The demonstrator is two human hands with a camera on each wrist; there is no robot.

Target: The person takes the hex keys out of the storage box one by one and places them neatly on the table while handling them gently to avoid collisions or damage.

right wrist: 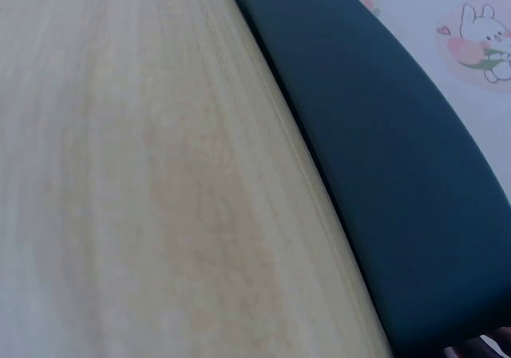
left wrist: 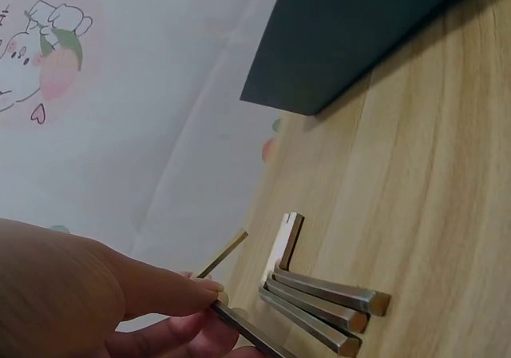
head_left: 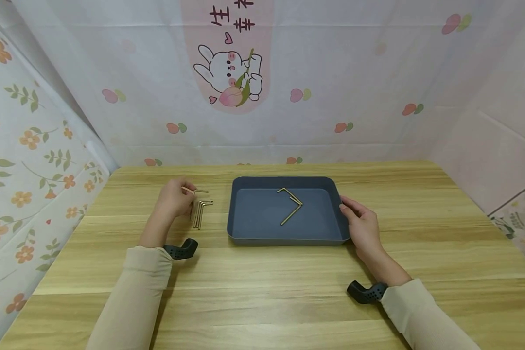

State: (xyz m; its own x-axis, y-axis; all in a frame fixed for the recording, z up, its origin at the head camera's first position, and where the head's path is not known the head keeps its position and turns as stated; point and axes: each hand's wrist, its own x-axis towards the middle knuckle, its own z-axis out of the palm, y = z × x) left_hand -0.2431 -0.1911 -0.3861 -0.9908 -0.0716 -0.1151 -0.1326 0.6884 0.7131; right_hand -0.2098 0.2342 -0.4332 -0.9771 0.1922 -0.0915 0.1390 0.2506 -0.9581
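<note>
My left hand (head_left: 175, 198) pinches a brass-coloured hex key (left wrist: 249, 331) between thumb and fingers, above the left part of the table. Just beside and below it, a few more L-shaped hex keys (head_left: 200, 216) lie side by side on the wood; the left wrist view shows their long arms (left wrist: 319, 296) close up. A dark blue-grey tray (head_left: 258, 214) stands to the right of them, with two hex keys (head_left: 291, 215) lying inside near its middle. At the tray's right wall, my right hand (head_left: 363, 226) grips the rim, thumb on the rim, fingers outside.
The wooden table (head_left: 262, 287) stretches around the tray on all sides. Behind it hangs a pale printed curtain (head_left: 148, 73), and a floral cloth (head_left: 30, 194) falls along the left. Each wrist carries a black camera mount (head_left: 183, 250).
</note>
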